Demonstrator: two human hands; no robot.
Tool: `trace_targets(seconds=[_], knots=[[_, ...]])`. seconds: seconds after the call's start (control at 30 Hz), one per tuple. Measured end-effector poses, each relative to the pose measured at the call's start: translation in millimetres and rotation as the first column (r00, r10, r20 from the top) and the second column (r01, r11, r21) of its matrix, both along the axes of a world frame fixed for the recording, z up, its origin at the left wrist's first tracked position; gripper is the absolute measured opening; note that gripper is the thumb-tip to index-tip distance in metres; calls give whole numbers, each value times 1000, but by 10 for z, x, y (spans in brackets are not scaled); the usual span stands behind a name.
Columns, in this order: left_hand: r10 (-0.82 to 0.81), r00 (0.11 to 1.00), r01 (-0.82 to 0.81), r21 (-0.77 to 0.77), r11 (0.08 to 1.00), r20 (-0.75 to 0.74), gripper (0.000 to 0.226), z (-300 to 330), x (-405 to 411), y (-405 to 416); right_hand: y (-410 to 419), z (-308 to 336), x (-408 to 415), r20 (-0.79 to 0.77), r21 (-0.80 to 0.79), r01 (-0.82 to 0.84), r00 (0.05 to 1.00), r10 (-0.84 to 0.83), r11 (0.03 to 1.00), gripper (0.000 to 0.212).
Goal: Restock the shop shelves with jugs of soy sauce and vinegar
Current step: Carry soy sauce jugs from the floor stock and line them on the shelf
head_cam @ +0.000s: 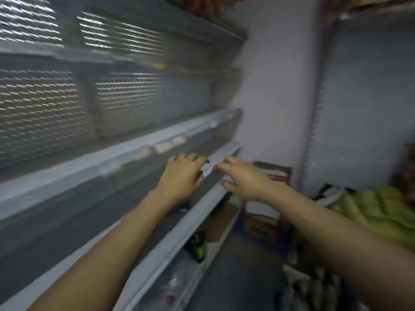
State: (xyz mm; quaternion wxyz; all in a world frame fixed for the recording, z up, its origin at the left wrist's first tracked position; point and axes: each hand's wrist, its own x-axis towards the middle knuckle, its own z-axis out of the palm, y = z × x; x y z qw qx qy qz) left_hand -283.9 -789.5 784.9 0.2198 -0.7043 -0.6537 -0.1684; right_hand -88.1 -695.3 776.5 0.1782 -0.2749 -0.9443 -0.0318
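The frame is blurred by motion. Grey metal shelves (94,167) run along the left, with a perforated back panel and white price strips. My left hand (182,176) reaches over the front edge of a middle shelf, fingers loosely bent, holding nothing. My right hand (242,178) is stretched out beside it with fingers extended, also holding nothing. On the lowest shelf below sits a dark jug with a green label (197,245), partly hidden by the shelf edge. No jug is in either hand.
Cardboard boxes (262,221) stand on the floor at the shelf's far end against a white wall. A green cloth (379,212) lies at the right. Dark bottles (314,288) are blurred at the bottom right. A second shelf unit (359,108) stands right.
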Motion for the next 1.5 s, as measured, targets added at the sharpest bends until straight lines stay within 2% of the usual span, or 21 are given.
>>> trace_targets(seconds=[0.2, 0.43, 0.57, 0.67, 0.83, 0.93, 1.03, 1.1, 1.2, 1.23, 1.3, 1.4, 1.5], knots=[[-170, 973, 146, -158, 977, -157, 39, -330, 1410, 1347, 665, -357, 1553, 120, 52, 306, 943, -311, 950, 38], [-441, 886, 398, -253, 882, -143, 34, -967, 2573, 2788, 1573, -1015, 2722, 232, 68, 570, 789, -568, 819, 36], [-546, 822, 480, -321, 816, -160, 33, -1488, 2984, 3757, 2269, -1514, 3140, 286, 7, 660, 719, -634, 751, 38], [-629, 769, 549, -387, 741, -115, 30, -1978, 3237, 4509, 2761, -1945, 3380, 324, -78, 724, 669, -669, 686, 38], [-713, 699, 551, -600, 581, -49, 35, -2984, 3590, 5433, 3357, -2771, 3694, 420, -231, 796, 600, -681, 560, 38], [-749, 663, 552, -680, 482, 8, 31, -3687, 3742, 5803, 3643, -3446, 3827, 412, -309, 799, 601, -685, 516, 33], [-730, 678, 509, -772, 380, 88, 22, -4451, 3872, 5977, 3793, -4228, 3867, 392, -444, 783, 608, -691, 436, 27], [-721, 686, 468, -817, 336, 96, 34, -5085, 3970, 6058, 3870, -4871, 3886, 379, -524, 758, 616, -690, 388, 25], [-749, 662, 330, -894, 303, -9, 53, -6011, 4075, 6140, 3983, -5866, 3920, 431, -567, 762, 599, -675, 314, 27], [-771, 634, 301, -903, 306, -50, 57, -6383, 4121, 6191, 4043, -6282, 3940, 456, -568, 772, 584, -671, 286, 32], [-798, 595, 287, -904, 317, -91, 69, -6827, 4158, 6290, 4091, -6723, 3985, 497, -566, 791, 553, -669, 234, 45], [-770, 636, 258, -926, 274, -51, 80, -7710, 4302, 6531, 4197, -7595, 4096, 500, -582, 792, 526, -688, 183, 42], [-734, 679, 285, -916, 282, -15, 88, -8385, 4484, 6781, 4385, -8243, 4183, 496, -584, 799, 491, -716, 143, 33]])
